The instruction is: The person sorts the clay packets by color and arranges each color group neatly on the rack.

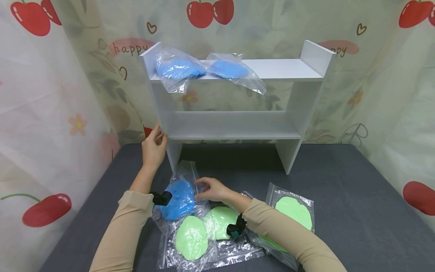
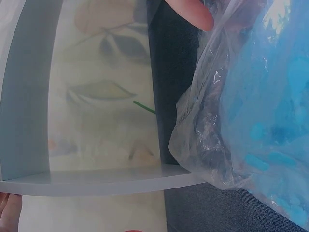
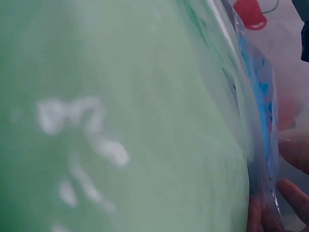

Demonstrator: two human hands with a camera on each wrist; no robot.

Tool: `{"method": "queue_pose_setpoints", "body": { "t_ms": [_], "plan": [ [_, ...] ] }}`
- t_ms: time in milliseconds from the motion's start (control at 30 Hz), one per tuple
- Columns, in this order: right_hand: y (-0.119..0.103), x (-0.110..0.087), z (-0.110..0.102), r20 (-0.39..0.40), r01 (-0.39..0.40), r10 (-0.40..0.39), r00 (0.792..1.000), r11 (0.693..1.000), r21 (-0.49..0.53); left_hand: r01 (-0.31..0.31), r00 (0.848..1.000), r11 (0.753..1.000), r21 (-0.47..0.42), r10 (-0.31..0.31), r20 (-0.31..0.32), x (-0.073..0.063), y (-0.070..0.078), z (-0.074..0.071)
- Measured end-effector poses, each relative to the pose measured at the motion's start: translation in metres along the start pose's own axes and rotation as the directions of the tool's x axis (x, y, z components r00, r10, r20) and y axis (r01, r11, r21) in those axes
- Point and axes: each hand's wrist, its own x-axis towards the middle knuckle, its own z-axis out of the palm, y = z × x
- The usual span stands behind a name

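My left hand (image 1: 154, 149) touches the outer face of the left side panel of a white shelf (image 1: 234, 126); its fingertips also show beside the panel in the left wrist view. My right hand (image 1: 214, 189) is at the right edge of a clear bag with a flat blue mass (image 1: 178, 200), thumb and forefinger apart. That bag leans up from the table by the shelf's left foot. In the right wrist view, a bag with a light green mass (image 3: 120, 145) fills most of the picture, the right thumb (image 3: 295, 155) at the far right.
Several clear bags with light green masses (image 1: 192, 238) lie overlapping on the dark table (image 1: 357, 211), one (image 1: 295, 211) under the right forearm. Two more blue bags (image 1: 178, 70) rest on the shelf's top board, hanging over its front edge. Printed curtains (image 1: 81, 158) surround the table.
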Motion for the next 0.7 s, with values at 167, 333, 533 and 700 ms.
{"method": "queue_pose_setpoints", "body": {
  "t_ms": [167,333,533,700],
  "plan": [
    [-0.0014,0.0018,0.002,0.0,0.002,-0.002,1.0,1.0,-0.01,-0.003,1.0,1.0,-0.002,0.003,-0.003,-0.0003,0.0004,0.0],
    [-0.0017,0.0022,0.0034,-0.001,0.001,-0.001,1.0,1.0,-0.011,0.003,1.0,1.0,-0.007,-0.003,-0.006,0.0,-0.0004,0.0003],
    [-0.0019,0.0027,0.0051,-0.018,0.006,-0.006,1.0,1.0,0.001,0.005,1.0,1.0,-0.007,-0.005,-0.009,0.0009,-0.0018,0.0008],
    [-0.0006,0.0043,0.0075,-0.05,0.012,-0.011,0.999,1.0,0.013,0.004,1.0,1.0,-0.018,-0.004,-0.014,0.0014,-0.0028,0.0013]
  ]
}}
